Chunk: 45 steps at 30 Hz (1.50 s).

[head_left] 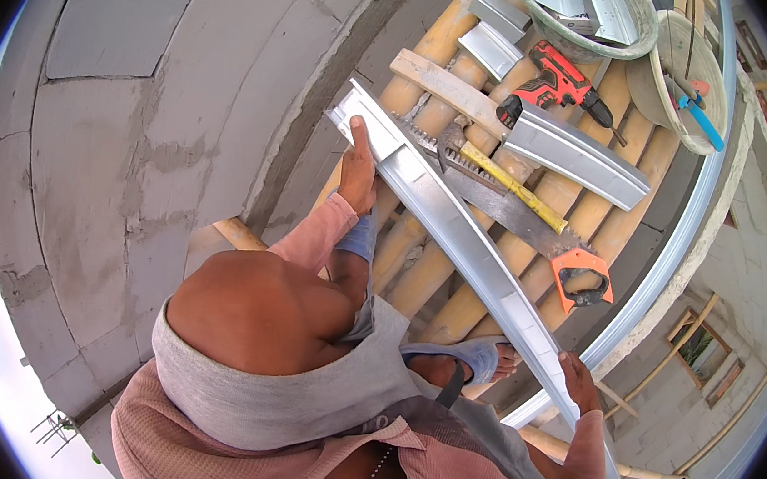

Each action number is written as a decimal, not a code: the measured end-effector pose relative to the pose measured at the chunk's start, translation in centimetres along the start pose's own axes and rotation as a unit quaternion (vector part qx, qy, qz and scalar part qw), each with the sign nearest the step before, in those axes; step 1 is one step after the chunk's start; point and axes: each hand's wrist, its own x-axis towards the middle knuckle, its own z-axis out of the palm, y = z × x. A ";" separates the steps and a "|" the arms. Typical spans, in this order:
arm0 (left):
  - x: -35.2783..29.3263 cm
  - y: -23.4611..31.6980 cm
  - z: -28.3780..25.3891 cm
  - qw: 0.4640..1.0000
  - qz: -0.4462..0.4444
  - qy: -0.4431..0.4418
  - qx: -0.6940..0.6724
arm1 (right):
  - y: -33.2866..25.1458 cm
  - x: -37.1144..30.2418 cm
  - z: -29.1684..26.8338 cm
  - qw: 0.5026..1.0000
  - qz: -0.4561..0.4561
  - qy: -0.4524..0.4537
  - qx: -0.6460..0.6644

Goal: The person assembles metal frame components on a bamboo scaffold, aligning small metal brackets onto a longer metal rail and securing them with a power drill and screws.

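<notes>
Metal channel (470,242) gripped at its far end by left hand (358,169), near end by right hand (579,383); handsaw (514,210) just right.

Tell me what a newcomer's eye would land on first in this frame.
First, the long silvery metal strip running across the middle, with the left hand on its far end and the right hand on its near end. Next, the bright tools on the bamboo platform beyond it: a red cordless drill near the top, and a handsaw with an orange handle beside a yellow-handled hammer.
</notes>
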 end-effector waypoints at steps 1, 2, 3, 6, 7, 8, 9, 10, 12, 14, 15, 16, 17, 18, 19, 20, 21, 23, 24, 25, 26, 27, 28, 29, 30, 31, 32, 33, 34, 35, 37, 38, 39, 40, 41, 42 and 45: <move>0.5 0.1 -0.2 1.000 0.005 0.008 -0.006 | -0.6 0.1 -0.2 1.000 0.008 0.014 0.016; 1.0 0.2 -0.6 0.998 -0.007 0.026 0.058 | -1.2 -0.4 0.1 0.999 0.024 0.025 0.007; 1.3 0.0 -0.6 0.992 -0.023 0.038 0.121 | 0.0 -0.1 0.2 0.999 0.030 0.032 -0.016; -1.6 2.4 0.9 0.986 -0.007 0.068 0.149 | -0.8 -0.4 0.6 0.999 0.021 0.039 -0.019; -1.8 2.6 0.9 0.984 -0.012 0.062 0.167 | -1.2 -0.4 0.6 0.999 0.017 0.033 -0.028; -1.9 2.8 1.0 0.984 -0.012 0.064 0.164 | -1.5 -0.4 0.4 0.999 0.012 0.028 -0.037; -1.9 2.9 1.1 0.984 -0.009 0.064 0.169 | -1.4 -0.4 0.2 0.999 0.012 0.028 -0.040; -1.9 2.9 1.2 0.983 -0.006 0.064 0.173 | -1.0 -0.3 0.3 0.999 0.007 0.037 -0.040; -1.5 2.4 1.2 0.983 -0.007 0.066 0.172 | -0.3 0.0 0.4 0.998 0.002 0.045 -0.042; -1.1 2.3 1.1 0.983 -0.008 0.068 0.173 | 0.4 0.5 0.3 0.999 -0.003 0.036 -0.029; -1.1 2.3 1.2 0.985 -0.003 0.060 0.164 | 0.8 0.7 0.2 0.999 -0.002 0.038 -0.031; -1.0 2.2 1.2 0.987 0.002 0.052 0.155 | 1.3 1.0 0.0 0.999 -0.004 0.033 -0.031; -1.1 2.3 1.2 0.987 0.000 0.052 0.155 | 1.1 0.9 0.0 0.999 -0.004 0.027 -0.032; -1.3 2.5 1.2 0.986 -0.005 0.048 0.157 | 0.8 0.8 0.0 0.999 -0.002 0.026 -0.032; -1.4 2.6 1.2 0.986 -0.009 0.045 0.159 | 0.5 0.7 0.0 0.999 0.011 0.020 -0.037; -1.2 2.5 1.0 0.986 -0.011 0.044 0.158 | 0.1 0.5 -0.1 0.999 0.025 0.015 -0.043; -0.8 2.3 0.6 0.986 -0.016 0.043 0.161 | 0.1 0.6 -0.2 0.999 0.026 0.016 -0.044; -0.8 2.3 0.6 0.985 -0.024 0.042 0.164 | 0.0 0.7 -0.1 0.999 0.012 0.018 -0.045; -1.1 2.5 0.8 0.986 -0.016 0.040 0.163 | -0.3 0.6 -0.1 0.999 0.014 0.018 -0.044; -1.3 2.6 0.9 0.986 -0.008 0.038 0.162 | -0.7 0.4 -0.2 0.999 0.018 0.018 -0.045; -1.0 2.4 0.7 0.986 -0.008 0.038 0.163 | -1.0 0.3 -0.2 0.999 0.020 0.018 -0.046; -0.3 2.1 0.0 0.987 -0.038 0.027 0.156 | -0.5 0.4 -0.3 0.999 0.021 0.019 -0.045; 0.2 1.9 -0.4 0.986 -0.068 0.017 0.149 | 0.4 0.8 -0.4 0.999 0.017 0.023 -0.046; 0.5 1.6 -0.5 0.986 -0.070 0.017 0.151 | 0.6 0.8 -0.3 0.998 0.014 0.027 -0.046; 0.8 1.4 -0.6 0.993 -0.068 0.000 0.094 | 0.7 0.8 -0.3 0.998 0.016 0.027 -0.045; 0.9 1.3 -0.8 0.997 -0.066 -0.017 0.036 | 0.7 0.9 -0.4 0.998 0.018 0.026 -0.059; 0.8 1.5 -0.8 0.997 -0.067 -0.017 0.037 | 0.4 0.9 -0.6 0.997 0.019 0.025 -0.073; 0.6 2.0 -0.9 0.997 -0.063 -0.053 0.006 | -0.1 1.0 -0.9 0.997 0.021 0.025 -0.072; 0.5 2.2 -0.9 0.994 -0.059 -0.088 -0.025 | -0.6 1.1 -1.2 0.994 0.033 -0.005 -0.103; 0.5 2.3 -1.0 0.994 -0.058 -0.087 -0.024 | -1.3 1.3 -1.6 0.989 0.044 -0.036 -0.135; 0.6 2.4 -1.5 0.991 -0.058 -0.107 -0.054 | -3.5 1.1 -1.5 0.990 0.038 -0.043 -0.128; 0.7 2.4 -1.5 0.991 -0.058 -0.108 -0.054 | -4.2 0.9 -1.3 0.991 0.033 -0.045 -0.122; 0.7 2.4 -1.6 0.990 -0.060 -0.116 -0.062 | -4.3 0.7 -1.0 0.991 0.033 -0.045 -0.122; 0.7 2.4 -1.6 0.988 -0.062 -0.124 -0.069 | -4.4 0.5 -0.7 0.996 0.021 -0.023 -0.088; 0.6 2.5 -1.4 0.988 -0.062 -0.126 -0.069 | -4.3 0.4 -0.5 0.999 0.008 0.001 -0.053; 0.5 2.5 -1.1 0.988 -0.057 -0.123 -0.069 | -4.0 0.5 -0.6 0.999 0.009 0.002 -0.052; 0.3 2.6 -0.8 0.990 -0.052 -0.114 -0.066 | -2.9 0.9 -0.5 1.000 0.006 -0.005 -0.028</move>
